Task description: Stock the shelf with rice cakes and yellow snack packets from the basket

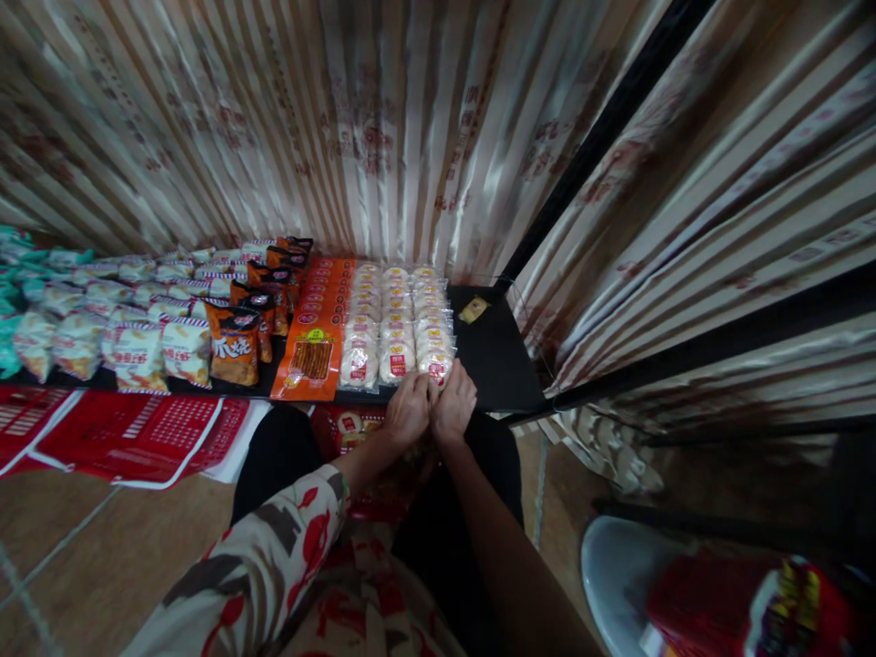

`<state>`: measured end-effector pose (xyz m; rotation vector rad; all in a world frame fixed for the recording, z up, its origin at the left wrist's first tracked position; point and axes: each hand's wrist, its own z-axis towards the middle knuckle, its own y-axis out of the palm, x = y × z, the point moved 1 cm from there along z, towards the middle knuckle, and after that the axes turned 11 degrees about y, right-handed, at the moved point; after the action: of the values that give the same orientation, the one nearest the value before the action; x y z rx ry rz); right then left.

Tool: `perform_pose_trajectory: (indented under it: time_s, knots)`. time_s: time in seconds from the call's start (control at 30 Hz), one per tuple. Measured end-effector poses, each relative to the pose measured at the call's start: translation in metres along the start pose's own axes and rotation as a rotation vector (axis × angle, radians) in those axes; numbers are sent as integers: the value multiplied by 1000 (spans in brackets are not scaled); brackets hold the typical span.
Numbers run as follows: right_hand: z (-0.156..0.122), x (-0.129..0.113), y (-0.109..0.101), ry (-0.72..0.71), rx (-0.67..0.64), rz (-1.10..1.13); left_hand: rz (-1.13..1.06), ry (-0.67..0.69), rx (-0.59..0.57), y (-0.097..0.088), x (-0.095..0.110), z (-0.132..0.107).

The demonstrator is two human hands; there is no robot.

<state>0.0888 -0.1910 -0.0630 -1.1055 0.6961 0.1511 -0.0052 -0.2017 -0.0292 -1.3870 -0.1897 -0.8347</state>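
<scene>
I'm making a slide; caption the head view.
Left hand and right hand at rows of white packets on a black shelf.

Nearest right-column packet (436, 364) partly hidden by hands (409, 408); teal packets (9, 315) cut off left

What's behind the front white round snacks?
More white round snacks are lined up there, partly covered by those in front. Behind them hangs a pleated curtain; whatever is beyond it can't be seen.

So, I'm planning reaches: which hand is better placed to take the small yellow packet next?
Probably the right hand: it is nearer the small yellow packet, while the left hand is farther left.
</scene>
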Motion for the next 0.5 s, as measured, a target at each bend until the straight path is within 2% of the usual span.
perform_pose_trajectory:
  time_s: [0.17, 0.27, 0.33, 0.4, 0.43, 0.5]
  knots:
    - [-6, 1, -2, -36, 65, 55, -44, 57, 30, 2, -5, -21]
    - [-19, 1, -7, -43, 124, 110, -58, 69, -61, 6, -13, -48]
    - [-33, 1, -12, -71, 132, 166, -49, 30, -146, 9, -24, -68]
    - [-50, -1, -12, -121, 71, 219, -67, -53, -195, 10, -41, -86]
    - [-60, -2, -11, -149, 9, 238, -83, -149, -221, 10, -52, -93]
    - [-81, -5, -2, -212, -189, 248, -92, -454, -287, 9, -77, -106]
